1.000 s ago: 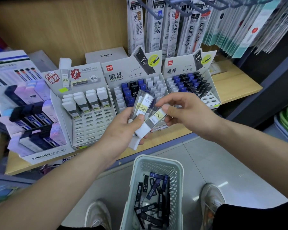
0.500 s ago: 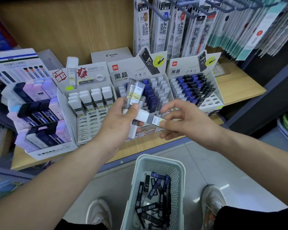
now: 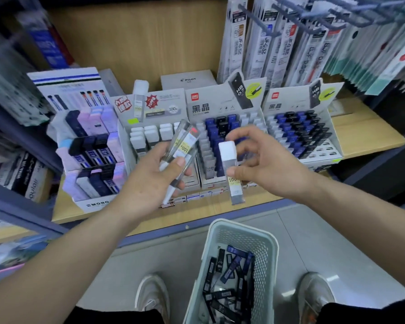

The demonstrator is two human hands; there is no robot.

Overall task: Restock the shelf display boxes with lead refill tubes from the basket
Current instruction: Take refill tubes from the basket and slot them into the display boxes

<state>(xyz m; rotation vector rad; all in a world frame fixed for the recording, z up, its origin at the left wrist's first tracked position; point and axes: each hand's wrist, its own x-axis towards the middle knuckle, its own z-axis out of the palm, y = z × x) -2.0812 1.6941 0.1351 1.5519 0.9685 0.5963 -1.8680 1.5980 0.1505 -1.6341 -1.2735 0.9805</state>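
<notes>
One white-capped clear tube (image 3: 228,155) | right grip (image 3: 274,167) pinching it; left grip (image 3: 147,185) clasping tube bundle (image 3: 184,143)

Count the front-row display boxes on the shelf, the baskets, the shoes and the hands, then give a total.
Display boxes: 4
Basket: 1
Shoes: 2
Hands: 2, left hand and right hand
Total: 9

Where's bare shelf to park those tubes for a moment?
Bare shelf right of the right-hand display box, out to the end. A thin strip along the front edge, before the boxes. From the MONO box to there, boxes stand packed side by side.
</notes>
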